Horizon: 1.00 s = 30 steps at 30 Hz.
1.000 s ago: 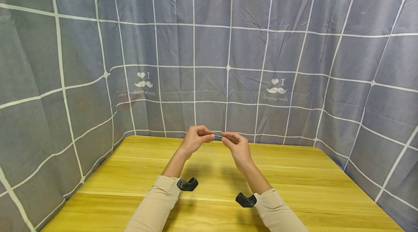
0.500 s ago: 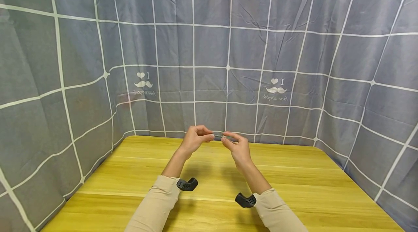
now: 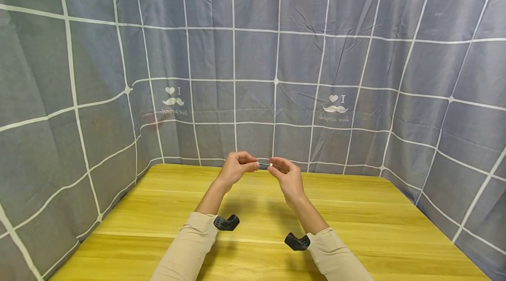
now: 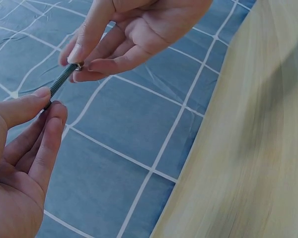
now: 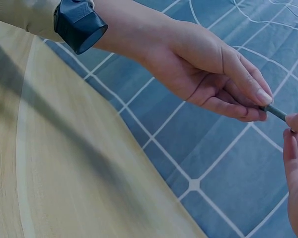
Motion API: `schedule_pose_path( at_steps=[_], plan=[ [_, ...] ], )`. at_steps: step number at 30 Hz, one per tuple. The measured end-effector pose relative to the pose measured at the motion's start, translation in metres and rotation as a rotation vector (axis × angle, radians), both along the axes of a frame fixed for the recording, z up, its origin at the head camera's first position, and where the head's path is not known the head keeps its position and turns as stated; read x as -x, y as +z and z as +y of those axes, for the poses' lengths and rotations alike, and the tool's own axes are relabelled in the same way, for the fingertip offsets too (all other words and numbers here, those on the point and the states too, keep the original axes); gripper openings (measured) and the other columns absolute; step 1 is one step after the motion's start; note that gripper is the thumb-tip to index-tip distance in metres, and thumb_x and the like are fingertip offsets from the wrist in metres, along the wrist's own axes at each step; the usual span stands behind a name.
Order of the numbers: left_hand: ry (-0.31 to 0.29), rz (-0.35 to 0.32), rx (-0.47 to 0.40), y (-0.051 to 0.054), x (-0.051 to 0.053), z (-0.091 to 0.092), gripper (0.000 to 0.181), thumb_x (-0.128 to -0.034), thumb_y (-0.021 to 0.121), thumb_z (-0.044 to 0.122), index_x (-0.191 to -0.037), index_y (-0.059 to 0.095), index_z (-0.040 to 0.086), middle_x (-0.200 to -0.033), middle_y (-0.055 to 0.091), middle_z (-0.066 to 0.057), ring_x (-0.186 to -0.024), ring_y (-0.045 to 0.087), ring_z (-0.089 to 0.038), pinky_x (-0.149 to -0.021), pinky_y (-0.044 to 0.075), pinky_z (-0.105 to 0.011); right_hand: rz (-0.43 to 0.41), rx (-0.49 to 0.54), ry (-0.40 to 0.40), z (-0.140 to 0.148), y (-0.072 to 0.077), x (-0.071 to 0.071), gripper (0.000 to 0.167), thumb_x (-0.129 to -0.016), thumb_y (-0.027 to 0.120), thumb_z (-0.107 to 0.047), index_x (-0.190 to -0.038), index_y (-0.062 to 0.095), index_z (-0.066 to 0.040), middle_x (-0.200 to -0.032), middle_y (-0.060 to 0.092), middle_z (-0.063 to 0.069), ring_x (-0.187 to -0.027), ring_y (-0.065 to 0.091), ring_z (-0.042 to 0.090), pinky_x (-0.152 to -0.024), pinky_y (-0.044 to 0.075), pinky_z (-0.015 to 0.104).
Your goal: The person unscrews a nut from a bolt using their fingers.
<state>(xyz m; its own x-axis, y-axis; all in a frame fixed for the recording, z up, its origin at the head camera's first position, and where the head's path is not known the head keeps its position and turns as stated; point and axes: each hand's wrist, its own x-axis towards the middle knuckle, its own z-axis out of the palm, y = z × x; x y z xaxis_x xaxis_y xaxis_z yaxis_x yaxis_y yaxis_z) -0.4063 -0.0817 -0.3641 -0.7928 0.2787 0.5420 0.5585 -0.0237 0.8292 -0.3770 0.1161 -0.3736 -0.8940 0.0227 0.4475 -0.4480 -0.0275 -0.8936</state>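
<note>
A grey-green threaded bolt (image 4: 62,79) is held up between both hands over the far part of the table, also seen in the head view as a thin bolt (image 3: 264,164). My left hand (image 3: 234,169) pinches one end between thumb and fingers; in the left wrist view this left hand (image 4: 22,163) is at lower left. At the other end, the thumb and fingertips of my right hand (image 3: 287,179) pinch a small shiny metal piece, seemingly a nut (image 4: 80,66), around the bolt. The fingers partly hide both ends.
A yellow wood-grain table (image 3: 253,219) spreads beneath the hands. Grey curtains (image 3: 253,61) with white grid lines surround its back and sides. A black wrist device (image 3: 227,223) sits on the left sleeve, another black device (image 3: 297,242) on the right.
The right hand's fingertips shift slightly at the bolt's end, and the shiny metal piece there shows more now. The left hand keeps its place.
</note>
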Motion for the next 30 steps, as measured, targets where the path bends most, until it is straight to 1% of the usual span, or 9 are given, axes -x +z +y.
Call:
schedule_pose_path(
  at_steps=[4,6,8,12,16,20,22,26,30],
  plan=[
    [-0.003,-0.002,-0.001,0.0005,0.0002,-0.0002,0.020,-0.0950,0.075,0.001,-0.107,0.070,-0.015,-0.100,0.075,-0.019,-0.095,0.072,-0.040,-0.087,0.060,-0.039,-0.010,0.014,0.009,-0.0005,0.0011,-0.0004,0.029,-0.096,0.072,0.003,-0.124,0.069,0.011,-0.139,0.059,0.018,-0.125,0.059,0.037,-0.096,0.054,0.030],
    [-0.003,-0.005,-0.001,0.0007,0.0005,-0.0003,0.020,-0.0951,0.075,0.001,-0.107,0.070,-0.015,-0.100,0.075,-0.019,-0.096,0.072,-0.040,-0.087,0.060,-0.038,-0.006,0.007,0.008,-0.0003,0.0010,-0.0006,0.028,-0.096,0.072,0.003,-0.123,0.069,0.011,-0.143,0.057,0.019,-0.124,0.060,0.039,-0.096,0.054,0.031],
    [-0.001,-0.010,-0.001,0.0011,0.0007,-0.0004,0.019,-0.0950,0.075,0.001,-0.107,0.071,-0.014,-0.100,0.075,-0.019,-0.096,0.072,-0.040,-0.086,0.060,-0.037,-0.006,0.011,0.019,-0.0004,0.0011,-0.0015,0.029,-0.097,0.071,0.002,-0.124,0.069,0.012,-0.139,0.057,0.022,-0.118,0.063,0.039,-0.094,0.056,0.033],
    [0.001,-0.014,-0.005,0.0018,0.0006,-0.0010,0.018,-0.0953,0.073,-0.001,-0.108,0.071,-0.014,-0.101,0.075,-0.021,-0.096,0.071,-0.041,-0.086,0.060,-0.037,-0.014,0.050,0.051,-0.0013,0.0010,-0.0019,0.030,-0.097,0.071,0.004,-0.126,0.068,0.012,-0.124,0.063,0.027,-0.101,0.072,0.029,-0.090,0.058,0.034],
    [-0.003,-0.011,-0.008,0.0014,0.0001,-0.0016,0.018,-0.0958,0.072,-0.003,-0.109,0.070,-0.016,-0.102,0.074,-0.023,-0.098,0.070,-0.045,-0.086,0.060,-0.038,-0.005,0.057,0.057,-0.0017,0.0007,-0.0031,0.028,-0.096,0.071,0.004,-0.122,0.069,0.012,-0.118,0.067,0.024,-0.096,0.072,0.019,-0.090,0.057,0.032],
    [0.001,-0.014,0.000,0.0008,-0.0004,-0.0016,0.017,-0.0952,0.074,-0.002,-0.108,0.071,-0.013,-0.101,0.075,-0.020,-0.096,0.072,-0.041,-0.086,0.060,-0.037,0.009,0.029,0.037,-0.0016,-0.0001,-0.0039,0.023,-0.095,0.074,0.000,-0.116,0.072,0.010,-0.117,0.069,0.020,-0.099,0.070,0.021,-0.090,0.057,0.031],
    [0.002,-0.015,0.003,0.0002,-0.0003,-0.0016,0.018,-0.0948,0.075,0.000,-0.107,0.072,-0.012,-0.100,0.075,-0.019,-0.094,0.073,-0.036,-0.086,0.060,-0.037,0.012,0.018,0.027,-0.0017,-0.0006,-0.0041,0.022,-0.096,0.074,-0.001,-0.115,0.072,0.009,-0.116,0.069,0.022,-0.099,0.069,0.023,-0.090,0.057,0.031],
    [-0.004,-0.011,-0.003,-0.0008,-0.0008,-0.0019,0.018,-0.0941,0.076,0.001,-0.106,0.072,-0.011,-0.099,0.075,-0.017,-0.091,0.074,-0.030,-0.086,0.060,-0.038,0.002,0.009,0.007,-0.0026,-0.0007,-0.0046,0.025,-0.096,0.074,0.000,-0.119,0.071,0.007,-0.122,0.067,0.025,-0.105,0.067,0.024,-0.090,0.056,0.029],
    [-0.010,-0.001,-0.008,-0.0015,-0.0017,-0.0025,0.017,-0.0942,0.076,0.001,-0.105,0.072,-0.011,-0.099,0.075,-0.018,-0.090,0.074,-0.030,-0.086,0.060,-0.039,-0.021,0.003,-0.014,-0.0032,-0.0007,-0.0051,0.028,-0.096,0.074,0.001,-0.123,0.070,0.007,-0.131,0.063,0.021,-0.115,0.064,0.029,-0.092,0.055,0.028]
  ],
)
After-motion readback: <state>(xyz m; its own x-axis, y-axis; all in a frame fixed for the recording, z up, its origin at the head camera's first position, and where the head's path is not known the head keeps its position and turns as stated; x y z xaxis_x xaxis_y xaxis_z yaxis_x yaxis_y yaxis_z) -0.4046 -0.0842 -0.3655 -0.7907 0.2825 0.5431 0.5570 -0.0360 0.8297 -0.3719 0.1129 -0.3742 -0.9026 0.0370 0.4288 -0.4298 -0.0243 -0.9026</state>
